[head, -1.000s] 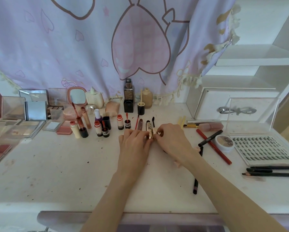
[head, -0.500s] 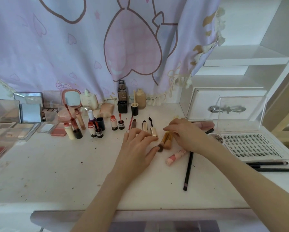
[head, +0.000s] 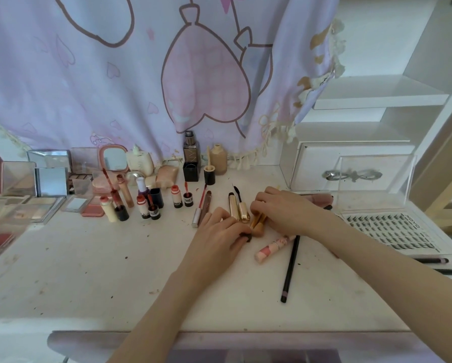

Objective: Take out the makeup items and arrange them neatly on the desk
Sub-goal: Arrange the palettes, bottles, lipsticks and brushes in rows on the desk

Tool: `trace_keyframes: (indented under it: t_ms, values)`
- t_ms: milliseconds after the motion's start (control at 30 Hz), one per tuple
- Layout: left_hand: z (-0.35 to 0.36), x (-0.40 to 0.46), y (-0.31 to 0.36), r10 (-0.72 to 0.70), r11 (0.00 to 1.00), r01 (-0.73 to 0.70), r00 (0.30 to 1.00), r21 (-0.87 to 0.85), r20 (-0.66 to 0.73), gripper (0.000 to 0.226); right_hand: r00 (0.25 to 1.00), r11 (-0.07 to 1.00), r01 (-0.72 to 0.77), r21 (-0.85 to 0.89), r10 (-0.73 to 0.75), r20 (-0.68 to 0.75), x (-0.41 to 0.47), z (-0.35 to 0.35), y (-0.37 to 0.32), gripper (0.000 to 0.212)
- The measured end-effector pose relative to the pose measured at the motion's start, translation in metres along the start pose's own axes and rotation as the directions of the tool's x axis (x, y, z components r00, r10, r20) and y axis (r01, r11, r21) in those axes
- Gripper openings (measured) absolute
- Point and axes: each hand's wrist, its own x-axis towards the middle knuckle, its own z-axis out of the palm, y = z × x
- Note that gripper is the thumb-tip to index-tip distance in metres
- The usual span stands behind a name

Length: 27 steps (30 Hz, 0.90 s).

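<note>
Gold-brown, that is the tube in play: a short amber tube with a dark cap [head: 257, 223] lying flat on the white table [head: 94, 279], mid-table and toward the back edge, right between both hands. Its long axis runs from the back edge down toward the near edge, leaning a touch leftward, dark cap at the near end. Left hand [head: 219, 233] sits on the near-left side, fingers curled over that capped end and touching it; right hand [head: 282, 209] comes in from the right, fingers curled round the upper body of the tube. Both look to be gripping it, though the fingertips hide the exact contact. Just to its left, almost touching, lie two shiny gold tubes [head: 239, 209], parallel and pointing at the back edge, so my read is the amber one needs only a small turn and nudge leftward to join that row. Right hand has the better hold for steering. Near, toward the right, a pink patterned lipstick tube [head: 273, 246] and a long black pencil [head: 291, 268] lie loose, waiting their turn
</note>
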Motion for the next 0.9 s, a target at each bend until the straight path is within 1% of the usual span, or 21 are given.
trace_keyframes:
  t_ms: [133,233,333,433,500,600,667,700,767,800,833,867,900]
  values:
    - [0.0,-0.001,-0.002,-0.04,0.998,0.038,0.999,-0.054,-0.033,0.015,1.0,1.0,0.022,-0.022,-0.022,0.005,0.004,0.0,0.004,0.032]
    - [0.0,-0.002,-0.003,-0.047,0.996,0.042,0.996,-0.078,-0.075,0.01,1.0,0.999,0.027,-0.019,-0.027,-0.004,0.005,0.0,0.004,0.026]
    - [0.0,-0.001,-0.004,-0.066,0.992,0.053,0.991,-0.111,-0.12,0.009,0.999,0.999,0.031,-0.02,-0.032,-0.026,0.004,0.0,0.004,0.026]
    - [-0.001,0.0,-0.003,-0.086,0.986,0.063,0.986,-0.156,-0.143,0.013,0.997,0.999,0.019,-0.036,-0.022,-0.08,0.001,0.002,0.004,0.026]
    - [-0.003,0.001,-0.001,-0.145,0.971,0.11,0.977,-0.213,-0.154,0.02,0.993,1.0,0.01,-0.022,-0.012,-0.117,-0.002,0.003,0.004,0.027]
    - [-0.006,0.0,0.0,-0.243,0.944,0.185,0.95,-0.275,-0.196,0.03,0.976,0.999,-0.009,0.045,0.019,-0.215,-0.006,-0.003,0.007,0.027]
    - [-0.007,0.0,0.001,-0.286,0.925,0.21,0.934,-0.317,-0.216,0.033,0.949,0.992,-0.019,0.123,0.057,-0.311,-0.009,-0.012,0.009,0.022]
    - [-0.007,0.0,0.001,-0.301,0.916,0.218,0.929,-0.338,-0.217,0.033,0.924,0.981,-0.021,0.194,0.093,-0.37,-0.012,-0.017,0.01,0.019]
    - [-0.009,0.001,0.001,-0.339,0.889,0.239,0.917,-0.391,-0.21,0.035,0.857,0.933,-0.024,0.36,0.204,-0.472,-0.016,-0.031,0.008,0.015]
    - [-0.011,0.002,0.002,-0.373,0.863,0.259,0.906,-0.433,-0.202,0.036,0.822,0.893,-0.028,0.449,0.276,-0.499,-0.017,-0.038,0.006,0.014]
    - [-0.015,0.005,0.003,-0.411,0.832,0.279,0.891,-0.481,-0.195,0.035,0.791,0.833,-0.033,0.552,0.36,-0.496,-0.017,-0.044,0.003,0.012]
    - [-0.02,0.01,0.003,-0.445,0.8,0.291,0.874,-0.525,-0.195,0.033,0.776,0.746,-0.036,0.665,0.441,-0.452,-0.017,-0.052,-0.001,0.01]
    - [-0.027,0.016,0.003,-0.47,0.775,0.294,0.86,-0.559,-0.199,0.029,0.775,0.636,-0.025,0.771,0.499,-0.386,-0.017,-0.06,-0.006,0.009]
